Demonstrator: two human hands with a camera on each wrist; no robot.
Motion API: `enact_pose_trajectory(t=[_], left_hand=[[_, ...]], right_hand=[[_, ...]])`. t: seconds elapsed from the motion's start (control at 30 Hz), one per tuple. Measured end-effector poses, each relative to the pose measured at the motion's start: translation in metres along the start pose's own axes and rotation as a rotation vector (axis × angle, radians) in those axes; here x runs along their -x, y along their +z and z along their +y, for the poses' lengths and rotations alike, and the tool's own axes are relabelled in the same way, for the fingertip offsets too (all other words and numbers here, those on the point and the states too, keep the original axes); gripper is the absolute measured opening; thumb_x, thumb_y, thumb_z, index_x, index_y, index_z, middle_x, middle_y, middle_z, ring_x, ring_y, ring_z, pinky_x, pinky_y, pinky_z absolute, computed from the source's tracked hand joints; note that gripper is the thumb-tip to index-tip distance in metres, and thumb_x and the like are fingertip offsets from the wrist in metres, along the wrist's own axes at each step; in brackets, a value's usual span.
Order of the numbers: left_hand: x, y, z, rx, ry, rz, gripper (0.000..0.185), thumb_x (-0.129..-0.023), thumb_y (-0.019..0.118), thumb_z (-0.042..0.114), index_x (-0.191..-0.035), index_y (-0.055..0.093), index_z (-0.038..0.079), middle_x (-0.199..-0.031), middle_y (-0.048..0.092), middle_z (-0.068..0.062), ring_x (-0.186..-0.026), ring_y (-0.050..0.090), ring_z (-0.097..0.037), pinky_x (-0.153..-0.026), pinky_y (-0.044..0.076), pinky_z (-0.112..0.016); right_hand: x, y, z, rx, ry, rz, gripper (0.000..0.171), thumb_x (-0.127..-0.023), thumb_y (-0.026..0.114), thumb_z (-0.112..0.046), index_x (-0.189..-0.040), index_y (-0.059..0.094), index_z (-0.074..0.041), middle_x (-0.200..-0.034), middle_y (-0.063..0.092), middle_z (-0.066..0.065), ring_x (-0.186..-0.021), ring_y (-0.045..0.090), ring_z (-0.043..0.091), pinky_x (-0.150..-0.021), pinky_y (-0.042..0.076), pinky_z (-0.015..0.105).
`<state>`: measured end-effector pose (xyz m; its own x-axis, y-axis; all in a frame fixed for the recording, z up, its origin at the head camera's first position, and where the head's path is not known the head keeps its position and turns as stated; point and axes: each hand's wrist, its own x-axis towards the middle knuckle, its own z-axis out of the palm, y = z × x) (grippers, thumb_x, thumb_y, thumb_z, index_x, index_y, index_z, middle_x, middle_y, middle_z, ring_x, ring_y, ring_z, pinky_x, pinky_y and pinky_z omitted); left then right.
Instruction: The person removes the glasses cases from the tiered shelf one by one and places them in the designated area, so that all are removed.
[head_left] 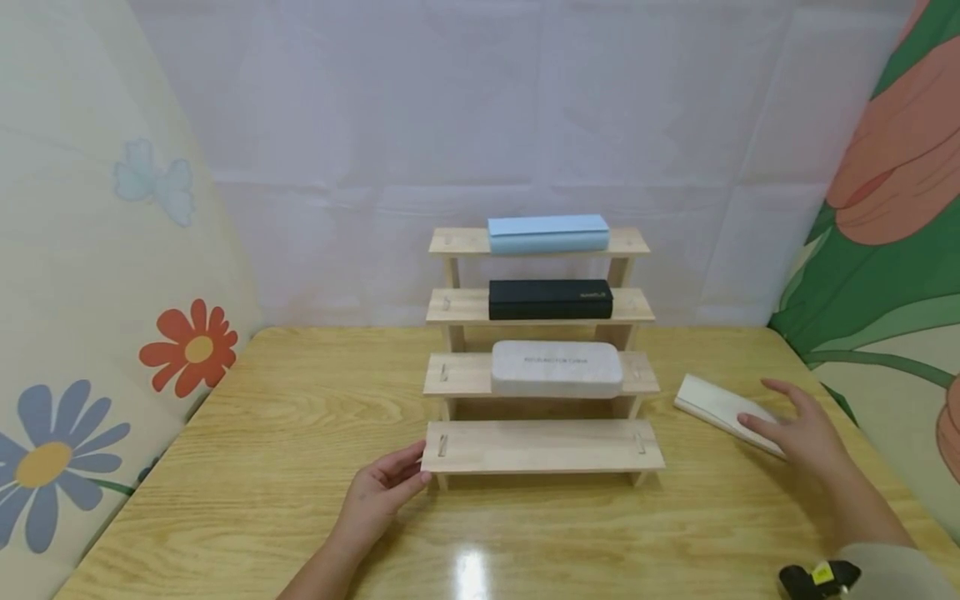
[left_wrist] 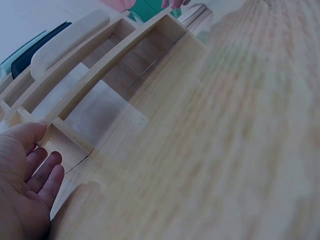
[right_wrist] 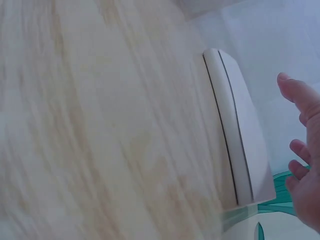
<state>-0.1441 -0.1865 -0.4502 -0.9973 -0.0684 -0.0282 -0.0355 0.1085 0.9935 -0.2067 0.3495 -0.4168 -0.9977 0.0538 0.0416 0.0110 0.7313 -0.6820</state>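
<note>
**Hands either side of a four-step wooden rack**

Both wrist views are blurred, the tabletop (head_left: 247, 433) smearing into streaks. The right wrist view cuts the right hand (head_left: 797, 425) off at the frame edge, showing only fingertips. In the left wrist view the rack (head_left: 542, 446) runs out of frame at the top left.

The bottom step of the rack is bare. On the step above lies a grey case (head_left: 557, 367) with a line of print across its lid, too small to read. One step higher sits a black case (head_left: 551, 299) with a small gold mark near its right end, also unreadable. The top step carries a blue case (head_left: 547, 234) with no writing I can see.

The left hand (head_left: 382, 492) is at the bottom step's left front corner, thumb tip against the board's edge, fingers loosely curled and slightly apart, gripping nothing.

To the right of the rack, a white case (head_left: 722, 403) lies flat and angled on the table. The right hand hangs over its near end, fingers spread and relaxed; whether they touch it I cannot tell.
</note>
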Motion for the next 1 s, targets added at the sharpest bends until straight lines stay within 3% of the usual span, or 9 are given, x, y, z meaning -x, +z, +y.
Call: enact_pose_trajectory(t=[0.3,0.9,1.0], left_hand=[[0.000,0.000,0.001,-0.001,-0.026,-0.011,0.043,-0.085,0.069,-0.004,-0.127,0.060,-0.007,-0.129,0.063,-0.022,-0.094,0.066,-0.003,-0.081,0.057,-0.017],[0.001,-0.001,0.003,-0.010,-0.031,-0.015,0.043,-0.086,0.070,-0.002,-0.127,0.059,-0.006,-0.131,0.061,-0.022,-0.095,0.065,-0.003,-0.082,0.056,-0.016],[0.000,-0.001,0.002,-0.009,-0.031,-0.017,0.043,-0.086,0.070,-0.002,-0.127,0.059,-0.006,-0.131,0.061,-0.022,-0.095,0.066,-0.003,-0.082,0.056,-0.016]], right_hand=[[0.000,0.000,-0.016,-0.090,-0.034,-0.023,0.085,-0.093,0.065,-0.039,-0.153,0.021,0.002,-0.156,0.013,0.037,-0.136,0.014,0.064,-0.104,0.021,0.077],[-0.001,0.005,-0.050,-0.181,-0.115,-0.048,0.082,-0.093,0.068,-0.028,-0.154,0.021,0.000,-0.156,0.021,0.034,-0.139,0.022,0.056,-0.111,0.023,0.068],[-0.001,0.007,-0.055,-0.189,-0.141,-0.037,0.079,-0.094,0.068,-0.027,-0.153,0.023,0.001,-0.155,0.025,0.032,-0.139,0.023,0.054,-0.120,0.029,0.030]])
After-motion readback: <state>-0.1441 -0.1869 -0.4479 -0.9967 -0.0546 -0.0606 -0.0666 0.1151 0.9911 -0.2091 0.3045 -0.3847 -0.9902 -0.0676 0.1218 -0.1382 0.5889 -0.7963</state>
